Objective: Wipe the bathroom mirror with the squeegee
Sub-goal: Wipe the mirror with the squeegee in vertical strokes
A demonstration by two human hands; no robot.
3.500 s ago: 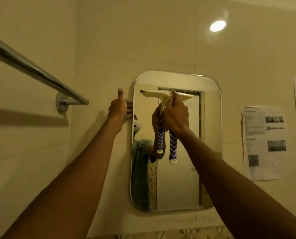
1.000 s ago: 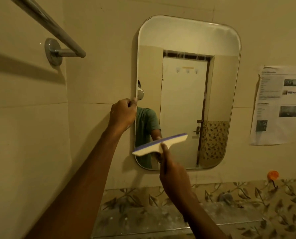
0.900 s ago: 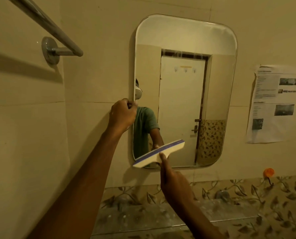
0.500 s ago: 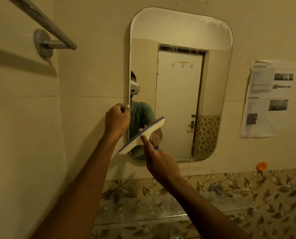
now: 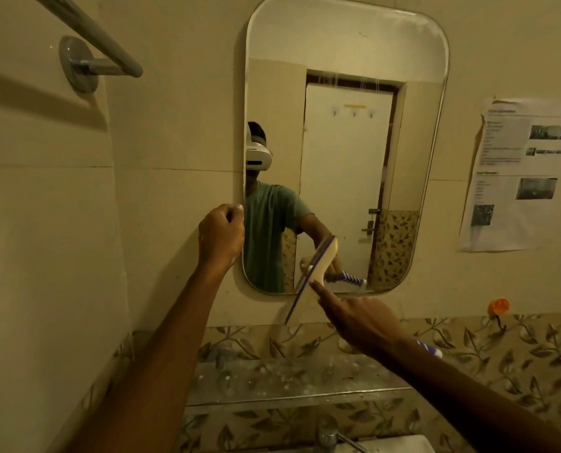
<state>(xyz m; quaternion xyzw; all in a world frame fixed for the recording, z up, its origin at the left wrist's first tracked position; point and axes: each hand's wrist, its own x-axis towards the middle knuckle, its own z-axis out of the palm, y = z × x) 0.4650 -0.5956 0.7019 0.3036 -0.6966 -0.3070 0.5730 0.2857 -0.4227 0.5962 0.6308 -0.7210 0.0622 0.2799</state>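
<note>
Squeegee swung steeper at mirror bottom | right hand fingers clamp it | left hand grips mirror edge

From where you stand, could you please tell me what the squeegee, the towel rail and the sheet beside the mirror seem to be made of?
Squeegee: cream matt plastic by its moulded look, with a dark edge strip, probably rubber. Towel rail: polished metal, likely chrome or steel, given its bright highlights. Sheet right of the mirror: printed paper, its left edge curling.
</note>
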